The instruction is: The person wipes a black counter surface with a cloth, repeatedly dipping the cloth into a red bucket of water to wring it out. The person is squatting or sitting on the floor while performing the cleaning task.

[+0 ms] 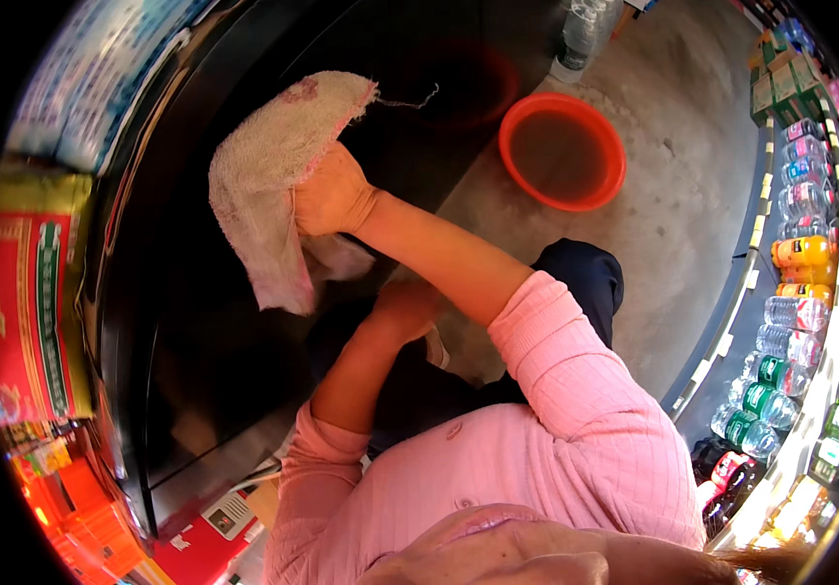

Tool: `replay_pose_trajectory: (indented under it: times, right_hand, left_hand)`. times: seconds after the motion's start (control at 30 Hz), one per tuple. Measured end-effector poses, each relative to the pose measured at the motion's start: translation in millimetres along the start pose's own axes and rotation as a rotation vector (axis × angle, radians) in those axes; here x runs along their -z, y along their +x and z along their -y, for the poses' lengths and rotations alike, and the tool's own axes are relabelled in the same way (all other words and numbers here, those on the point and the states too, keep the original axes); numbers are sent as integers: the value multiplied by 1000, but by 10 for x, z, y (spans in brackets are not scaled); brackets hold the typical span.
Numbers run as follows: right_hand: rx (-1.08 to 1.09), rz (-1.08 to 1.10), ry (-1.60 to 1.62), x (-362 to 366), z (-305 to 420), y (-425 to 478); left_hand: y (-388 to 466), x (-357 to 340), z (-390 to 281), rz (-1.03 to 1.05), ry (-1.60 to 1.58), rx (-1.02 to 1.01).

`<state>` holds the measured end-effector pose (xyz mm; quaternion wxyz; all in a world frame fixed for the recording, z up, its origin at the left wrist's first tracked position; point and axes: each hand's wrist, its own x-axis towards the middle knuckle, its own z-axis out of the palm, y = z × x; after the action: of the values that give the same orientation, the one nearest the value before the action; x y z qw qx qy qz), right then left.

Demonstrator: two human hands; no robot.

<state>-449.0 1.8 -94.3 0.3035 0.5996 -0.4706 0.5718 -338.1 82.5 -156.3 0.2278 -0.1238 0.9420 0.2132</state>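
Observation:
A worn, pale terry cloth (266, 168) with pinkish stains and a frayed edge lies bunched in my right hand (335, 191). The cloth is against or just in front of a glossy black panel (244, 351); whether it touches the surface cannot be told. My left hand (408, 307) is lower, near my knee, slightly blurred and partly hidden behind my right forearm; its fingers do not show clearly. Beyond my right forearm, a red plastic basin (615, 175) holds murky dark water and stands on the concrete floor. The black panel reflects the basin.
Clear plastic bottles (576, 44) stand behind the basin. Shelves of bottled drinks (763, 402) curve along the right. Red and gold packages (24, 307) sit at the left above the black panel's edge, and a red box (200, 545) lies at the lower left.

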Motion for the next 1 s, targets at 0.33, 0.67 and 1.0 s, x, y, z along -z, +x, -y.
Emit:
replay_pose_trajectory:
  times: [0.33,0.67,1.0]
  right_hand:
    - [-452,-181,-15,296,-1169,186]
    - [-840,46,-173,690,-1892,-646]
    - [-857,75,-186,766,-1758,-811]
  left_hand:
    - [112,-108,51,22,124,-88]
    - [419,-77,-155,77,118,-146]
    - [629,-117,-430,172,147,-134]
